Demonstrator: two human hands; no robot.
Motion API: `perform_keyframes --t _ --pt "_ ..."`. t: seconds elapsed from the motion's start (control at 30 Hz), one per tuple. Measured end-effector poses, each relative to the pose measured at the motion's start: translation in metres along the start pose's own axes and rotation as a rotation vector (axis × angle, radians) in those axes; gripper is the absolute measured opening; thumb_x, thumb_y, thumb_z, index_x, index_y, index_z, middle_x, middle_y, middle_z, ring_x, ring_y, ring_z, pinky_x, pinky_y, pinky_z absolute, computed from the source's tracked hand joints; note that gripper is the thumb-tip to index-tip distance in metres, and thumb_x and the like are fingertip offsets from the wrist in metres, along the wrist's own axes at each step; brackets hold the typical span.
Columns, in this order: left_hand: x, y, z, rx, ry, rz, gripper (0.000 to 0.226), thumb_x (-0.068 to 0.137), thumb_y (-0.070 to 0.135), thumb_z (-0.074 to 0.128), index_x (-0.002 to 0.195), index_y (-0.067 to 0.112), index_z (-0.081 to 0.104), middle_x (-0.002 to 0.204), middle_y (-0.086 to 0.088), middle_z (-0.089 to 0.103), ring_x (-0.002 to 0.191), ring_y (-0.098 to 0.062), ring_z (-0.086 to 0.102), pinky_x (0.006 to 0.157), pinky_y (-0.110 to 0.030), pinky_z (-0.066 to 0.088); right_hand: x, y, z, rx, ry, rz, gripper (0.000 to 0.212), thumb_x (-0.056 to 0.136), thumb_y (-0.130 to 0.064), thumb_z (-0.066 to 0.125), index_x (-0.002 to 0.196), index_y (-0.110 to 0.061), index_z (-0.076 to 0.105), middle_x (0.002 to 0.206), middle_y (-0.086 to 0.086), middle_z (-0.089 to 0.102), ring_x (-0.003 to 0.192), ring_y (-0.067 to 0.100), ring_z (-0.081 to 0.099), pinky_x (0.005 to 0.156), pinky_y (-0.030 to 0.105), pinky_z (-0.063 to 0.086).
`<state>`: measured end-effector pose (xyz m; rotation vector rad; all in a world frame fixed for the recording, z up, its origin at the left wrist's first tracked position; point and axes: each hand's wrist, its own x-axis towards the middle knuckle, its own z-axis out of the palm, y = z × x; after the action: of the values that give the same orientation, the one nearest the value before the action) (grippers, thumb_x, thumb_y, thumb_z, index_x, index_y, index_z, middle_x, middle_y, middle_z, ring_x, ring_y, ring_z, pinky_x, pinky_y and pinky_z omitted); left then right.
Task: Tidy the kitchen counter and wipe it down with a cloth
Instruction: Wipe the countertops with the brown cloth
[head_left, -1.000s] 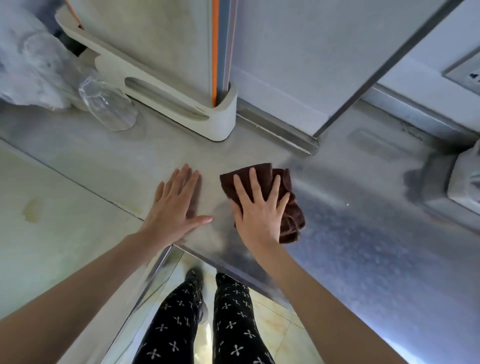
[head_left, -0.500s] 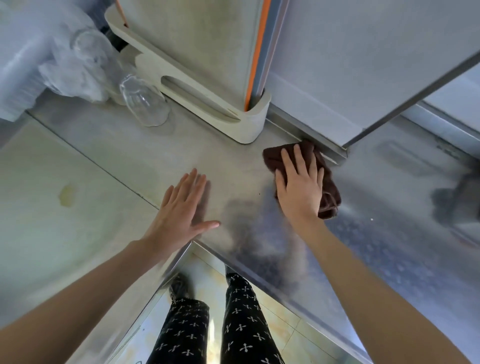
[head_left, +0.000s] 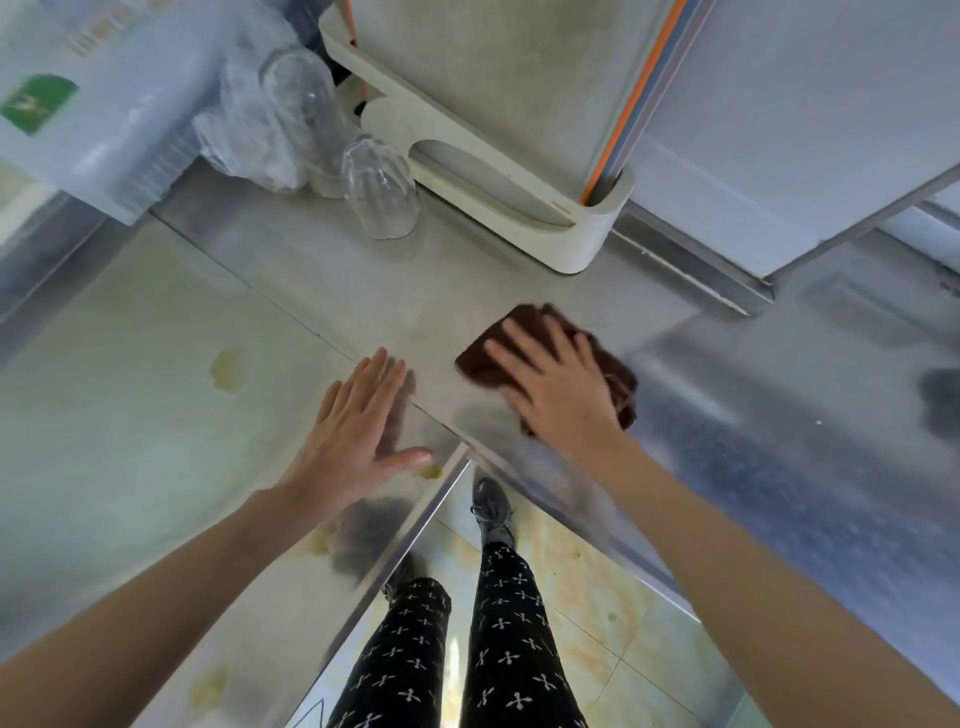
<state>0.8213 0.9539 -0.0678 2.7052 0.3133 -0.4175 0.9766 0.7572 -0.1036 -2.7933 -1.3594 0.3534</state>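
Pressing the brown cloth (head_left: 613, 371) flat on the counter (head_left: 779, 467) under the right hand (head_left: 563, 395), fingers spread for even pressure. Bracing the left hand (head_left: 353, 441) at nine o'clock, open, gripping nothing, likely for steadying.

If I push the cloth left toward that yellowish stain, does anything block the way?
Nothing stands on the counter between the brown cloth under the right hand and the stain, except the left hand, flat beside that path. The glasses stand farther back.
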Motion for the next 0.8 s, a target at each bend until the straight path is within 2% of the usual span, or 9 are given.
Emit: perform_keyframes --t 0.13,0.2,0.27,0.33,0.47,0.53,0.63,0.7,0.8 --pt "-0.019 -0.023 0.000 -0.006 0.012 -0.011 0.105 0.067 0.081 0.024 0.147 0.014 0.009 0.156 -0.011 0.009 0.144 -0.025 0.009 0.115 -0.042 0.013 0.010 0.001 -0.005 0.180 0.062 0.359 0.048 0.098 -0.041 0.031 0.145 -0.030 0.030 0.156 -0.002 0.022 0.142 0.039 0.014 0.114 0.055 0.014" --pt "-0.030 -0.032 0.002 -0.020 0.013 -0.029 0.103 0.069 0.080 0.024 0.146 0.013 0.011 0.156 -0.011 0.010 0.144 -0.026 0.010 0.115 -0.042 0.013 0.015 -0.017 -0.002 0.211 0.065 0.481 0.049 0.099 -0.041 0.026 0.146 -0.028 0.027 0.157 0.000 0.019 0.143 0.040 0.009 0.115 0.052 0.009" --pt "-0.045 -0.041 0.006 -0.025 0.018 -0.037 0.100 0.070 0.077 0.027 0.146 0.013 0.012 0.155 -0.011 0.011 0.143 -0.025 0.011 0.114 -0.040 0.012 0.017 -0.052 0.003 0.161 0.047 0.416 0.053 0.096 -0.043 0.019 0.143 -0.025 0.034 0.153 0.003 0.029 0.139 0.044 0.019 0.115 0.055 0.016" --pt "-0.061 -0.050 0.011 -0.036 0.015 -0.040 0.100 0.071 0.078 0.027 0.146 0.014 0.012 0.156 -0.010 0.011 0.143 -0.024 0.011 0.114 -0.040 0.012 0.007 -0.093 0.007 0.160 0.025 0.234 0.052 0.092 -0.041 0.027 0.137 -0.023 0.046 0.146 0.005 0.042 0.132 0.047 0.034 0.107 0.058 0.031" --pt "-0.090 -0.065 0.015 -0.047 0.024 -0.051 0.103 0.070 0.084 0.016 0.147 0.016 0.009 0.154 -0.004 0.004 0.141 -0.016 0.002 0.115 -0.040 0.010 -0.021 -0.120 0.007 0.111 -0.062 -0.019 0.050 0.091 -0.042 0.032 0.137 -0.026 0.046 0.142 0.001 0.047 0.128 0.037 0.045 0.099 0.050 0.042" --pt "-0.099 -0.071 0.015 -0.064 0.030 -0.064 0.104 0.070 0.085 0.014 0.147 0.016 0.008 0.154 -0.004 0.003 0.140 -0.014 -0.001 0.115 -0.039 0.008 -0.017 -0.095 0.015 0.051 -0.079 0.003 0.053 0.092 -0.044 0.024 0.139 -0.026 0.042 0.146 0.001 0.042 0.132 0.036 0.041 0.102 0.050 0.040" --pt "-0.107 -0.079 0.016 -0.081 0.045 -0.074 0.104 0.070 0.085 0.014 0.147 0.014 0.011 0.156 -0.008 0.007 0.140 -0.015 0.000 0.115 -0.040 0.011 -0.006 -0.066 0.022 0.070 -0.093 0.163 0.058 0.095 -0.044 0.010 0.147 -0.023 0.025 0.158 0.004 0.016 0.145 0.033 0.009 0.114 0.051 0.020" --pt "-0.112 -0.083 0.017 -0.080 0.057 -0.068 0.102 0.072 0.083 0.016 0.147 0.014 0.010 0.155 -0.006 0.004 0.140 -0.015 -0.001 0.116 -0.041 0.012 -0.004 -0.070 0.023 0.200 0.014 0.312 0.054 0.097 -0.043 0.018 0.147 -0.023 0.025 0.158 0.002 0.015 0.145 0.031 0.007 0.117 0.048 0.015" --pt "-0.126 -0.092 0.021 -0.101 0.050 -0.093 0.099 0.072 0.080 0.021 0.147 0.017 0.004 0.152 0.003 -0.006 0.140 -0.012 -0.006 0.116 -0.037 0.006 -0.004 -0.100 0.020 0.293 0.016 0.406 0.061 0.095 -0.047 0.011 0.147 -0.019 0.024 0.158 0.001 0.014 0.145 0.030 0.004 0.119 0.042 0.006"
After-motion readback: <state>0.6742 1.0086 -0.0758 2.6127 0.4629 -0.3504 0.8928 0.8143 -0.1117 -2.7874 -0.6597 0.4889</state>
